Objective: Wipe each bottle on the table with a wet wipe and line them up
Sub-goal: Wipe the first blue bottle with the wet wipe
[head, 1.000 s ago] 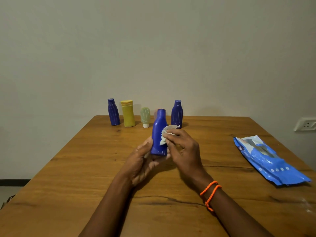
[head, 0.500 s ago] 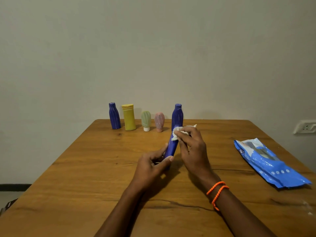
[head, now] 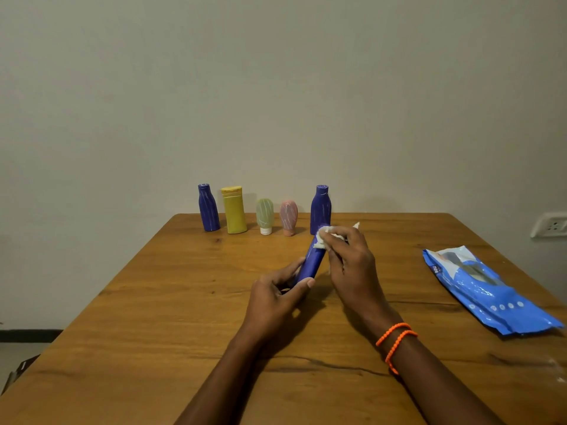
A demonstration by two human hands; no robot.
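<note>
My left hand (head: 277, 294) grips the base of a blue bottle (head: 311, 260) that is tilted with its top pointing away and to the right. My right hand (head: 349, 259) pinches a crumpled white wet wipe (head: 325, 236) against the bottle's upper end. Along the table's far edge stands a row: a blue bottle (head: 208, 208), a yellow bottle (head: 234, 210), a small green bottle (head: 265, 216), a small pink bottle (head: 288, 217) and another blue bottle (head: 320, 207), all upright.
The wooden table (head: 153, 302) runs up to a plain wall. A blue wet-wipe pack (head: 487, 289) lies flat near the right edge. A wall socket (head: 550, 225) is at the far right. Orange bead bands circle my right wrist.
The held blue bottle has tipped from upright to slanted, and my right hand with the wipe has slid up from its middle to its top end.
</note>
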